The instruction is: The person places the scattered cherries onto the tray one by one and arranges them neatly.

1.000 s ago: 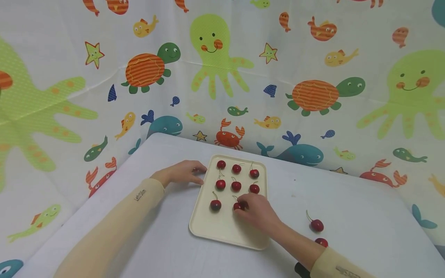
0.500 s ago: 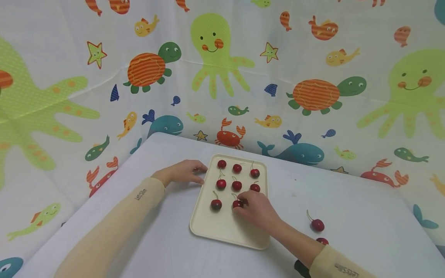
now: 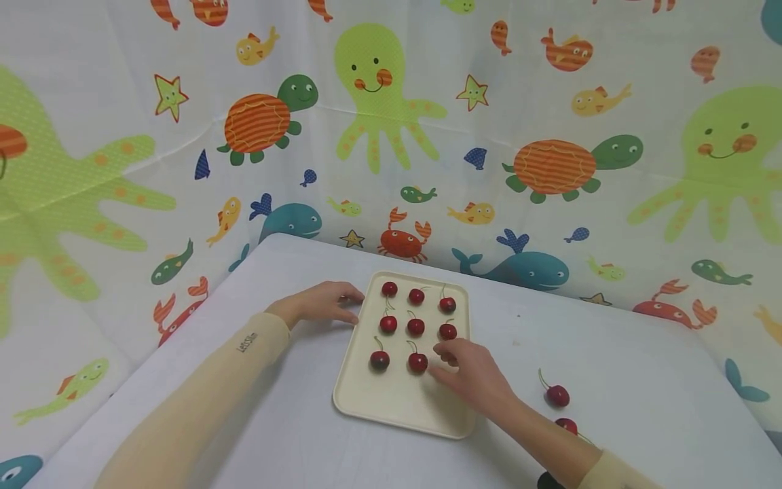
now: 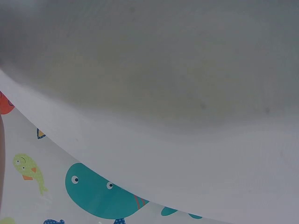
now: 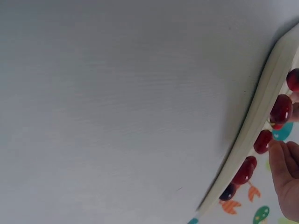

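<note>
A cream tray [image 3: 391, 407] bears several dark red cherries in rows. The far and middle rows have three each; the near row has two, a left cherry [image 3: 379, 360] and a middle cherry [image 3: 418, 363]. My right hand [image 3: 473, 377] is just right of that middle cherry, over the tray's right side, its thumb and fingers apart with nothing held. In the right wrist view, this hand [image 5: 287, 177] appears behind the tray's edge and cherries. At the tray's left rim, my left hand [image 3: 320, 302] has its thumb and fingertips at the edge. It is not recognisable in the left wrist view.
Right of the tray, two loose cherries lie on the white table [image 3: 641, 407]: a farther cherry [image 3: 557, 396] and a nearer cherry [image 3: 566, 426] beside my forearm. A dark object [image 3: 548, 481] shows under the right wrist. A sea-animal patterned curtain [image 3: 421, 136] rises behind the table.
My right hand has let go of the near row's middle cherry and drawn back to the right, its fingers parting. The cherry stays on the tray. My left hand has not moved.
</note>
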Demonstrator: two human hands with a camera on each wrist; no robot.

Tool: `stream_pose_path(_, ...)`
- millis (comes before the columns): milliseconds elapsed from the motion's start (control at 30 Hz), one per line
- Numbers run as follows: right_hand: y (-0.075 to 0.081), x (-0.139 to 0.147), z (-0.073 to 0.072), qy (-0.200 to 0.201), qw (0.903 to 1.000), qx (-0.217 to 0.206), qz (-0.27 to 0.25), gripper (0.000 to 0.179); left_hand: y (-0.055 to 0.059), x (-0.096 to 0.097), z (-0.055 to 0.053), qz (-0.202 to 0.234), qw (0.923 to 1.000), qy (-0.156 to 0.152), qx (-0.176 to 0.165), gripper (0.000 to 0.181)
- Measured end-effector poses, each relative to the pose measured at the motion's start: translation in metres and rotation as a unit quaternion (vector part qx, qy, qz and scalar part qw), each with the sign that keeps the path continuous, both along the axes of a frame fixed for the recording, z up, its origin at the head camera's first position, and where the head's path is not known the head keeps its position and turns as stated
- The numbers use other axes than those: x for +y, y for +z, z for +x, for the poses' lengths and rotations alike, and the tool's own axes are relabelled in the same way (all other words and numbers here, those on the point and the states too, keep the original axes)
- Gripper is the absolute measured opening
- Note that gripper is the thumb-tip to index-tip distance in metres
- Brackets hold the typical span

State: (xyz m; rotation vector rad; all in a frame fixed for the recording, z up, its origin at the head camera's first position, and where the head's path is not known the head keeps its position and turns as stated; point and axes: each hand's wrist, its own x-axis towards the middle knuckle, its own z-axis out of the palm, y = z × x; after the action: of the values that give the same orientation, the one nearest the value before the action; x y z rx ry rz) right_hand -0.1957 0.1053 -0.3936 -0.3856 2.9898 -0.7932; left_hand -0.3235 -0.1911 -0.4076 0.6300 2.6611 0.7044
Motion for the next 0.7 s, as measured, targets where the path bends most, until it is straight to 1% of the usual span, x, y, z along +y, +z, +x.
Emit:
stream_pose_path(233, 0.000, 0.019, 0.014, -0.041, 0.9988, -0.022, -0.014, 0.036, -0.001, 0.000, -0.001, -0.001, 1.0000, -0.007, 0.004, 0.055)
stream_pose_path(400, 0.003, 0.032, 0.020, -0.065, 0.9974, -0.024, -0.020, 0.038, -0.002, 0.001, -0.002, -0.004, 1.0000, 0.000, 0.002, 0.056)
stream_pose_path(567, 0.007, 0.044, 0.023, -0.075, 0.9968, -0.027, -0.009, 0.040, -0.002, 0.001, -0.002, -0.006, 1.0000, 0.006, -0.001, 0.055)
stream_pose_path(700, 0.012, 0.054, 0.026, -0.074, 0.9972, -0.012, 0.002, 0.040, 0.000, 0.001, -0.001, -0.006, 1.0000, 0.004, 0.001, 0.055)
